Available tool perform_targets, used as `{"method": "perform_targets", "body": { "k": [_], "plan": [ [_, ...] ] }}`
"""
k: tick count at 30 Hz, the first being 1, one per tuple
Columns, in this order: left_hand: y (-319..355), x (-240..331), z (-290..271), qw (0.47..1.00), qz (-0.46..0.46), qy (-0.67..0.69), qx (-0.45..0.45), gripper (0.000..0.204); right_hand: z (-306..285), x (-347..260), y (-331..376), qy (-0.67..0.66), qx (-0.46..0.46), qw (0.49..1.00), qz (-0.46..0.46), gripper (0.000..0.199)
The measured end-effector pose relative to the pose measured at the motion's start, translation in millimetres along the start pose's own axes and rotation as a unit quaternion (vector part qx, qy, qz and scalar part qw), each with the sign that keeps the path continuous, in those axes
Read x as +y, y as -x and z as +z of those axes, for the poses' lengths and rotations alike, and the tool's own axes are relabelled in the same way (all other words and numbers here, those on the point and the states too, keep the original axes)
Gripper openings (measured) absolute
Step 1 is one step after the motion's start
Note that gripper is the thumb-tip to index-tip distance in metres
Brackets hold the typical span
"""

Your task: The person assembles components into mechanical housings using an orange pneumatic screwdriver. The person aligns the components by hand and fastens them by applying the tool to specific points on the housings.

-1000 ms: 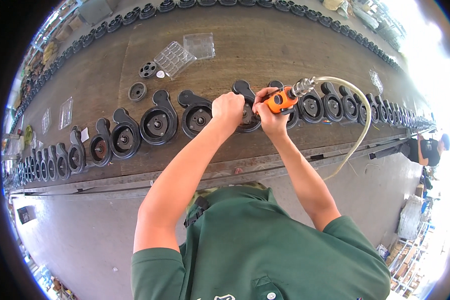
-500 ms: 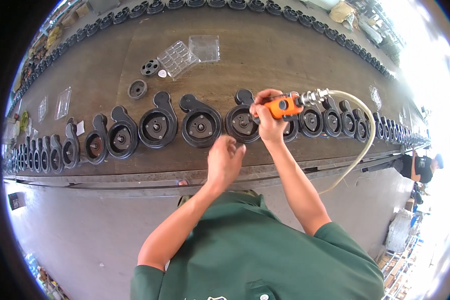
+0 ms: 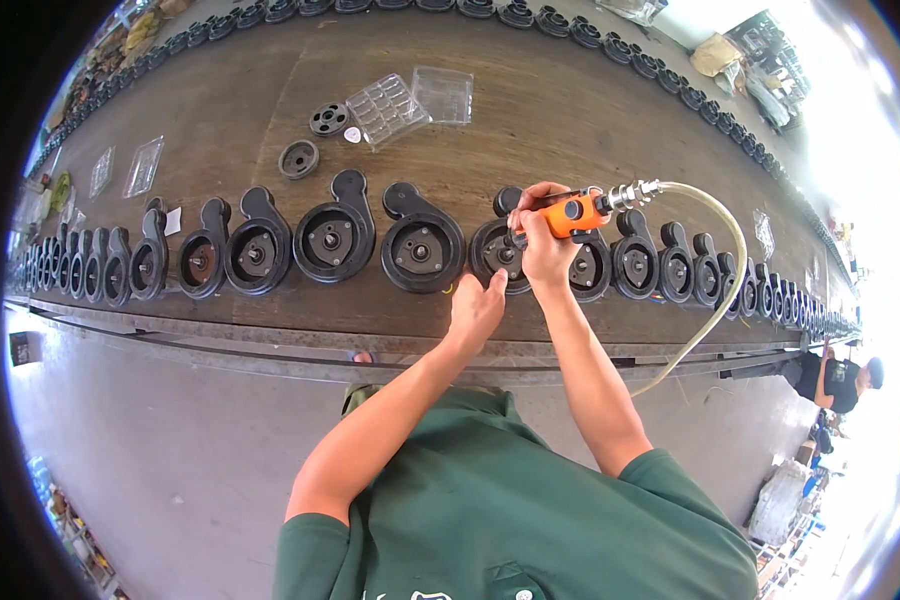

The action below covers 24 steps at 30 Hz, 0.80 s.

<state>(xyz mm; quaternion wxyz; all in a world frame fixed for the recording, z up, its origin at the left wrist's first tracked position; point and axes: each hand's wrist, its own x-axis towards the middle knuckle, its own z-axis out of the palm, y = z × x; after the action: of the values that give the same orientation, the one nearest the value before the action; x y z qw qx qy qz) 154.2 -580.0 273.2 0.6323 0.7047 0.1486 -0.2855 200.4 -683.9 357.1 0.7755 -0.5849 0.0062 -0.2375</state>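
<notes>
Right hand [image 3: 542, 250] wrapped tight around orange air tool [image 3: 570, 214], tip down on black round casing [image 3: 498, 255] near bench middle. Left hand [image 3: 476, 308] open, fingers touching its near edge. Probably fastening step; next, steady casing, keep tool straight.

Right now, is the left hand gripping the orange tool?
No, only the right hand holds the orange tool; the left hand rests at the near rim of a black housing.
</notes>
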Motion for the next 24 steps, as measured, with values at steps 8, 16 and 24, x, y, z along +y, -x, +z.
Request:
{"method": "perform_targets", "body": {
  "k": [8, 16, 24],
  "plan": [
    [-4, 4, 7, 0.999, 0.005, -0.006, 0.042, 0.055, 7, -4, 0, -0.030, 0.027, 0.999, -0.020, 0.023],
    [-14, -5, 14, 0.995, 0.070, -0.004, 0.072, 0.051, 0, 1, 3, 0.014, -0.025, 0.999, -0.014, 0.028],
    [-14, -7, 14, 0.997, 0.053, 0.017, 0.056, 0.052, 5, 1, 2, -0.012, 0.012, 1.000, -0.012, 0.026]
  ]
}}
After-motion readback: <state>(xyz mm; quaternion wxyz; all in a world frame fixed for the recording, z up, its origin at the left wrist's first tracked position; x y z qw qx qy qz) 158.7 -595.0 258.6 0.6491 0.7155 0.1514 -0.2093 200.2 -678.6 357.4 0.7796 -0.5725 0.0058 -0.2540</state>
